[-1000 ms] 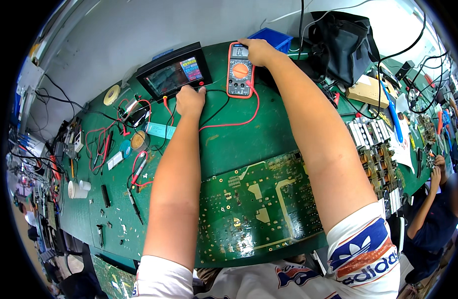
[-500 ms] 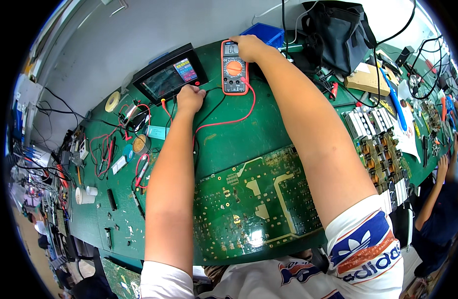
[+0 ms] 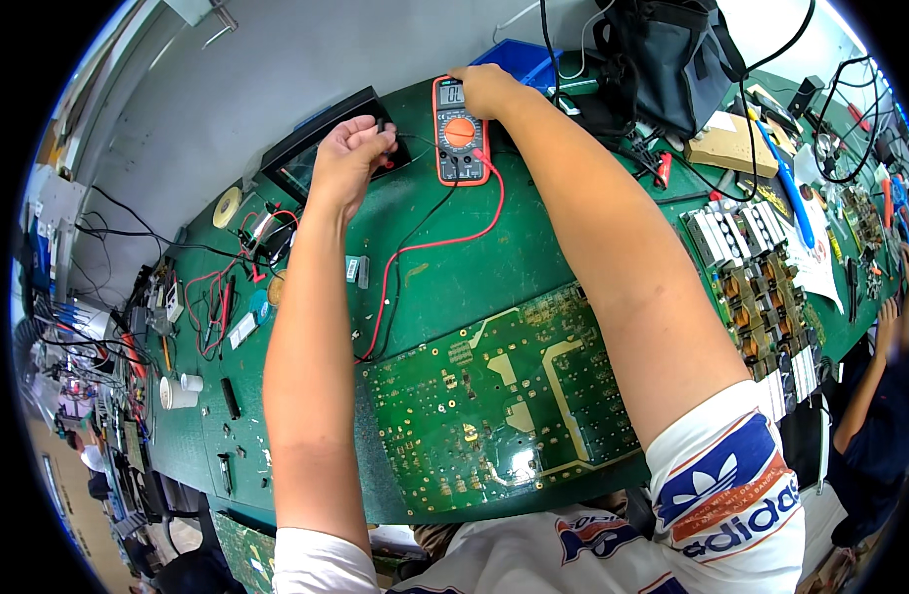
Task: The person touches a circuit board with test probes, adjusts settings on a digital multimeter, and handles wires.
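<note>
- A person's right hand (image 3: 492,91) rests on the upper right of the meter (image 3: 460,132), top centre of the frame, one finger along its top edge; the other fingers are partly hidden, so whether they pinch cannot be told.
- The left hand (image 3: 347,163) hangs before the dark screen (image 3: 294,170), upper left of centre, fingers curled and thumb close to the index; whether a small dark item sits between them cannot be told.
- The red lead (image 3: 498,198) and black lead (image 3: 415,230) run from the meter down the table (image 3: 543,247) toward the left forearm.
- A snag is the likeliest trouble: a sweep of that forearm could catch both leads and drag the meter askew or tug a plug loose.
- A knuckle could knock the screen, should the left hand push farther up the frame.
- At lower centre, the green board (image 3: 504,396) lies by the table's near edge, where a forward lean might shove it or scuff its exposed joints.
</note>
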`<state>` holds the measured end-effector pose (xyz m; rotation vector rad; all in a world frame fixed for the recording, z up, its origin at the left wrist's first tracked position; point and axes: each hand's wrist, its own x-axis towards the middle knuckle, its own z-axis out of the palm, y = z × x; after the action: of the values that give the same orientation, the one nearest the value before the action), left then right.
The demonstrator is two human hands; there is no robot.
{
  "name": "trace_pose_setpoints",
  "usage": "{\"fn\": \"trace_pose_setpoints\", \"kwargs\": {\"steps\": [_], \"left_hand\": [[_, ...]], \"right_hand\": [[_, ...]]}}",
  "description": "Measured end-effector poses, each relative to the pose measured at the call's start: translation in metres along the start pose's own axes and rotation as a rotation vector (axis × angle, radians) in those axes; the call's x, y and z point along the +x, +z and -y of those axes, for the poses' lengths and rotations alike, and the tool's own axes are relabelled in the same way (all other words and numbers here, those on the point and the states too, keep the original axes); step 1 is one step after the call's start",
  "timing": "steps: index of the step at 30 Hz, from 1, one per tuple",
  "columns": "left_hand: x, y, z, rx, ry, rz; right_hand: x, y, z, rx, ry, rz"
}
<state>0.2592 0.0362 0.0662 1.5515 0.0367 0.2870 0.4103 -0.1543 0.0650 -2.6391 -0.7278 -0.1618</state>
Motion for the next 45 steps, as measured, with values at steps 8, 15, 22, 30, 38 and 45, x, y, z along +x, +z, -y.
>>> {"fn": "trace_pose_setpoints", "kwargs": {"steps": [8, 15, 22, 30, 38, 45], "left_hand": [[0.001, 0.022, 0.028, 0.209, -0.137, 0.175], [0.005, 0.046, 0.057, 0.436, -0.031, 0.212], [0.015, 0.058, 0.052, 0.512, -0.072, 0.297], [0.024, 0.055, 0.047, 0.468, -0.220, 0.237], [0.033, 0.047, 0.045, 0.545, -0.143, 0.300], [0.035, 0.052, 0.056, 0.640, -0.084, 0.230]], "right_hand": [[0.003, -0.003, -0.001, 0.002, 0.000, 0.008], [0.000, -0.006, 0.004, 0.013, -0.003, 0.013], [0.003, -0.007, -0.003, -0.025, 0.008, 0.048], [0.007, 0.000, -0.003, -0.006, -0.023, -0.028], [-0.001, -0.008, -0.001, 0.000, -0.028, -0.014], [-0.003, -0.012, 0.000, -0.013, 0.020, 0.023]]}}
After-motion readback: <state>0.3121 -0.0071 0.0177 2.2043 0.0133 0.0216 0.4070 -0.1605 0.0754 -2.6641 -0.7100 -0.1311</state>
